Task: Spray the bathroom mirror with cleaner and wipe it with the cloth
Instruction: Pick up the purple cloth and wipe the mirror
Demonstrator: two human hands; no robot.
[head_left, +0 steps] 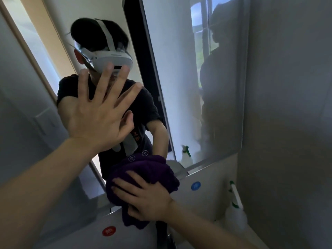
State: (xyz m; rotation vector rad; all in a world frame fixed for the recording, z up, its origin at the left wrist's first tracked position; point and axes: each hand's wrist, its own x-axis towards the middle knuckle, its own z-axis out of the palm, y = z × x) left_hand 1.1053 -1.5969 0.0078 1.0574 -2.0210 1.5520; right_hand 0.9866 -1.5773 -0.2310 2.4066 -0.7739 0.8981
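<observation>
Grey-walled bathroom [287,87], dim, with a large mirror [179,69] mounted above a pale panel [212,198]; the view is strongly tilted. The right hand [143,196] lies on top of a bunched purple cloth [152,169], fingers [124,186] laid apart over the fabric and only lightly bent, pressing it against the mirror's lower edge; the thumb is hidden, so a pinch underneath cannot be confirmed. A fold of the cloth hangs below the palm, over the panel. The left hand [100,112] is raised higher and to the left, palm toward the glass, all fingers fanned wide and holding nothing; whether it touches the mirror cannot be told. A spray bottle [235,209] with a green and white head stands in the corner to the right of the cloth, against the side wall, apart from both hands; its reflection shows low in the glass. A blue round sticker [195,186] sits on the panel between cloth and bottle, a red one [109,230] lower left. The mirror reflects a person in a dark shirt wearing a white headset [113,60], and a bright window at upper right.
</observation>
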